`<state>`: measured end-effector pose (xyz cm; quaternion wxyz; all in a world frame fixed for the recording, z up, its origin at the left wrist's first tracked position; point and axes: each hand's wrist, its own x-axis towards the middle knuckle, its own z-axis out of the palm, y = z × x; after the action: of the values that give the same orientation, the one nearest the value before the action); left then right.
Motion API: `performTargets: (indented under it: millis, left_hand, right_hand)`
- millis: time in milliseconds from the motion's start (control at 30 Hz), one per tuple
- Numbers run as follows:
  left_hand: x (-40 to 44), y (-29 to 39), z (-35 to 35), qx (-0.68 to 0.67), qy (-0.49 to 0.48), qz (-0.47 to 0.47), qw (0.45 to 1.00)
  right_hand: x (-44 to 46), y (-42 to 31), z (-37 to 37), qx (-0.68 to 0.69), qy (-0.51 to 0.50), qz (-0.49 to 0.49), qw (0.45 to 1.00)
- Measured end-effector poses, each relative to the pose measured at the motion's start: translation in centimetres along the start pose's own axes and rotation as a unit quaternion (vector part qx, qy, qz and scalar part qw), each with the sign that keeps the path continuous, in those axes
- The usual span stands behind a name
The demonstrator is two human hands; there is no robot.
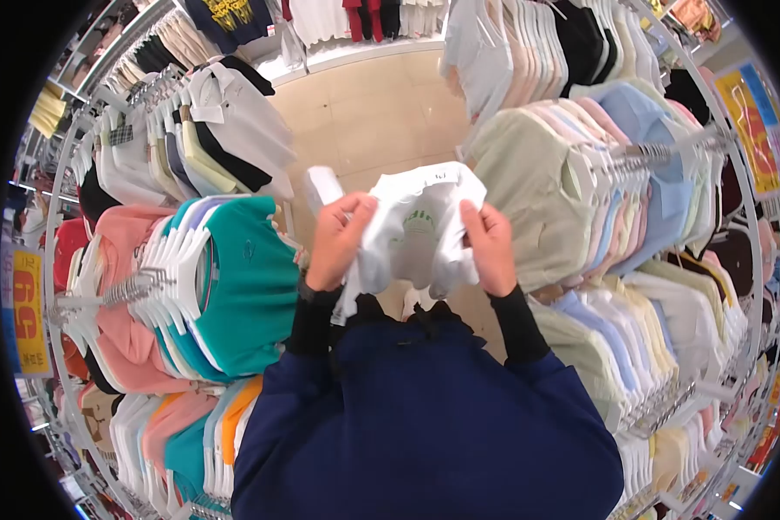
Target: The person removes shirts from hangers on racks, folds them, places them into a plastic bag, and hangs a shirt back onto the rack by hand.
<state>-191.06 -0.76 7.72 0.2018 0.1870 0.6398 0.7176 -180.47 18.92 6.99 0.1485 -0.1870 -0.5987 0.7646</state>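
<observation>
White, softly wrinkled cloth [420,238] is pinched by left fingers [348,204] and right fingers [492,224], its upper edge bowed.

I find a metal rack [82,302] on the left, bearing a pink top [134,260] and a teal shirt [247,260] on white hangers. On the right, I record a second rail [709,139] carrying pale green [529,191] and light blue garments [667,199]. I note beige, glossy floor tiles [355,113] between them.
</observation>
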Motion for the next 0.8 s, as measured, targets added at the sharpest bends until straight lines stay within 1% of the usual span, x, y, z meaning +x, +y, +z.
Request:
performTargets:
  millis: [33,100,133,200,233,267,400,467,567,600,700,733,800]
  left_hand:
    - [1.1,-0.1,0.5,0.021,0.016,0.010,1.000]
    - [3.8,-1.2,0.8,0.088,0.023,0.022,0.996]
    - [5.4,-1.6,0.8,0.120,0.024,0.030,0.992]
    - [8.7,-2.0,0.5,0.204,0.021,0.118,0.972]
    - [10.4,-2.0,0.0,0.245,0.020,0.163,0.955]
    - [12.0,-1.8,-0.8,0.268,0.019,0.131,0.954]
    - [19.4,-3.4,-4.9,0.306,0.048,0.195,0.931]
    - [23.0,-3.6,-6.4,0.329,0.074,0.219,0.916]
    - [28.7,-2.5,-8.4,0.385,0.070,0.256,0.884]
    - [30.7,-2.1,-9.0,0.390,0.046,0.274,0.878]
    - [35.8,-0.3,-10.4,0.437,-0.034,0.266,0.858]
    - [37.5,-0.2,-10.9,0.466,-0.057,0.256,0.845]
    - [40.9,-0.2,-11.8,0.472,-0.066,0.243,0.845]
  right_hand:
    - [1.3,0.4,0.9,0.008,-0.013,-0.007,1.000]
    - [3.8,0.6,2.4,-0.035,-0.060,0.013,0.997]
    - [5.1,0.9,3.1,-0.031,-0.071,0.008,0.997]
    - [8.3,1.3,4.6,-0.036,-0.086,0.007,0.996]
    - [10.1,1.5,5.1,-0.049,-0.085,0.008,0.995]
    - [11.9,1.6,5.7,-0.060,-0.084,0.010,0.995]
    - [19.5,2.5,8.7,-0.098,-0.075,0.011,0.992]
    - [23.5,3.1,10.4,-0.094,-0.052,-0.009,0.994]
    - [29.6,2.9,12.9,-0.101,-0.005,-0.044,0.994]
    - [30.9,2.6,13.4,-0.104,0.014,-0.044,0.993]
    - [35.3,1.1,14.2,-0.104,0.026,-0.032,0.994]
    - [36.9,1.3,14.7,-0.103,0.032,-0.048,0.993]
    - [39.8,1.1,16.2,-0.130,0.066,-0.106,0.984]
